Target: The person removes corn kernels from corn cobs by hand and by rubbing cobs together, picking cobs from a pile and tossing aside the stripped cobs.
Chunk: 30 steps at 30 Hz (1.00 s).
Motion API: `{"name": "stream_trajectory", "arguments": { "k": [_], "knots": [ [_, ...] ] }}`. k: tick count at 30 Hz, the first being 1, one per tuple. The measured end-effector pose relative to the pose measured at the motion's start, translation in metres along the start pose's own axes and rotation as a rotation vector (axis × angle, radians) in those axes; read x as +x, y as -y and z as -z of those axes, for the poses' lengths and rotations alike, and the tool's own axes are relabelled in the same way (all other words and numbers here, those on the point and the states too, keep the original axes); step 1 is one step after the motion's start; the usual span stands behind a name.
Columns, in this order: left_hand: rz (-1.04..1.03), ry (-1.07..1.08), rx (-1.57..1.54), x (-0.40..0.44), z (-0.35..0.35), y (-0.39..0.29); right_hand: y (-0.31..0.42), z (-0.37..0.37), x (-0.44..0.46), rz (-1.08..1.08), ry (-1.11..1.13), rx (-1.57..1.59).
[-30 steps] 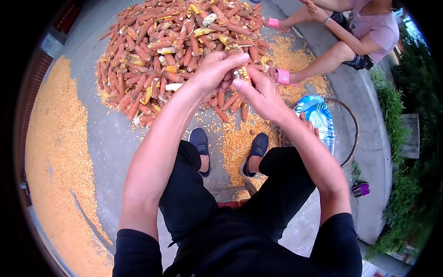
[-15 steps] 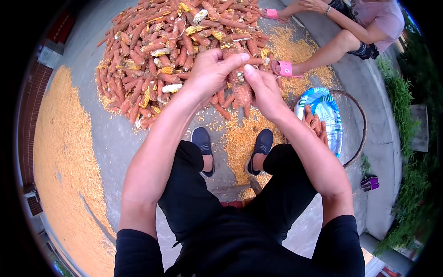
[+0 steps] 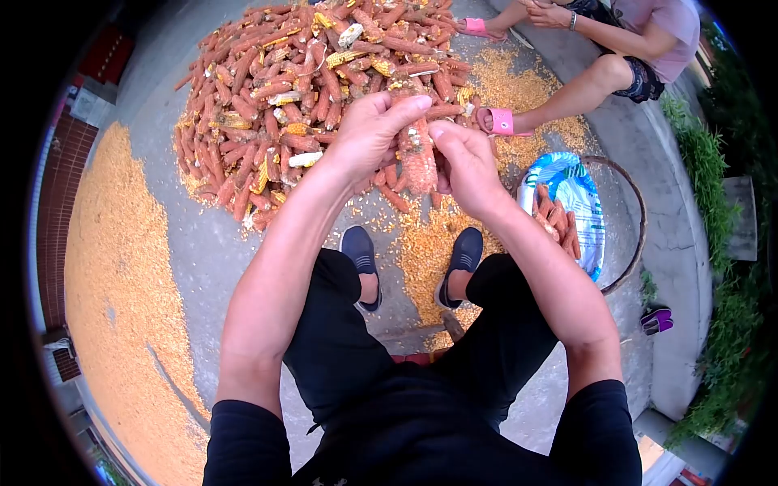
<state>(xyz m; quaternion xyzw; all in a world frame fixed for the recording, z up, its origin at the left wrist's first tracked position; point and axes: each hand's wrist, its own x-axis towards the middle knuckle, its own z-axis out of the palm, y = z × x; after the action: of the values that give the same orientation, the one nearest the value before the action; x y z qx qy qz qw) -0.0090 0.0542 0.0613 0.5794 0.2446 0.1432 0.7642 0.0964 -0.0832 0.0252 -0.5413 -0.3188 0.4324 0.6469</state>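
The left hand (image 3: 363,136) was clasped around a mostly stripped red corncob (image 3: 419,160), raised between both hands; the right hand (image 3: 468,172) touched its side, its grip too hidden to tell. Below, loose kernels (image 3: 421,271) lay between navy slip-on shoes (image 3: 464,253). Farther out, a heap of cobs (image 3: 267,105) spread near a co-worker's pink sandal (image 3: 502,121).

Rough, matt corn cob (image 3: 419,168), glossy basket liner (image 3: 590,194) (plastic, by its sheen), matt black cloth trousers (image 3: 328,348)
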Motion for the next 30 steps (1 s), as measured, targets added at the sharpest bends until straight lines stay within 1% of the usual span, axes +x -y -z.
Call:
{"name": "stream_trajectory", "arguments": {
  "k": [2, 5, 8, 9, 12, 15, 18, 19, 22, 25, 30],
  "knots": [
    [-0.006, -0.034, 0.026, -0.004, -0.002, -0.003, -0.003, 0.001, 0.002, 0.044, -0.025, -0.033],
    [-0.082, -0.064, 0.03, -0.008, -0.006, -0.007, -0.006, 0.003, 0.003, 0.118, -0.019, -0.127],
    [-0.185, -0.106, 0.102, 0.004, 0.001, 0.009, -0.003, 0.001, 0.003, 0.187, 0.07, -0.216],
    [-0.177, -0.114, 0.128, 0.004, 0.004, 0.008, -0.002, 0.0, 0.001, 0.208, 0.105, -0.243],
    [-0.227, -0.114, 0.054, 0.003, 0.002, 0.007, -0.005, -0.004, 0.003, 0.255, 0.144, -0.256],
    [-0.294, -0.154, 0.147, 0.007, 0.005, 0.011, 0.006, -0.002, -0.001, 0.09, 0.118, -0.295],
    [-0.265, -0.162, 0.176, 0.003, 0.006, 0.008, 0.003, -0.003, 0.003, 0.213, -0.022, -0.4],
    [-0.278, -0.146, 0.151, 0.004, 0.005, 0.009, -0.008, -0.003, 0.008, 0.281, -0.072, -0.329],
    [-0.301, -0.125, 0.136, 0.005, 0.003, 0.012, -0.016, -0.004, 0.011, 0.136, -0.101, -0.063],
    [-0.316, -0.093, 0.12, 0.002, -0.002, 0.011, -0.014, -0.007, 0.011, 0.004, -0.082, 0.19],
    [-0.279, -0.032, 0.009, -0.002, -0.007, 0.013, -0.002, -0.015, 0.004, -0.196, -0.093, 0.454]
  ]
}}
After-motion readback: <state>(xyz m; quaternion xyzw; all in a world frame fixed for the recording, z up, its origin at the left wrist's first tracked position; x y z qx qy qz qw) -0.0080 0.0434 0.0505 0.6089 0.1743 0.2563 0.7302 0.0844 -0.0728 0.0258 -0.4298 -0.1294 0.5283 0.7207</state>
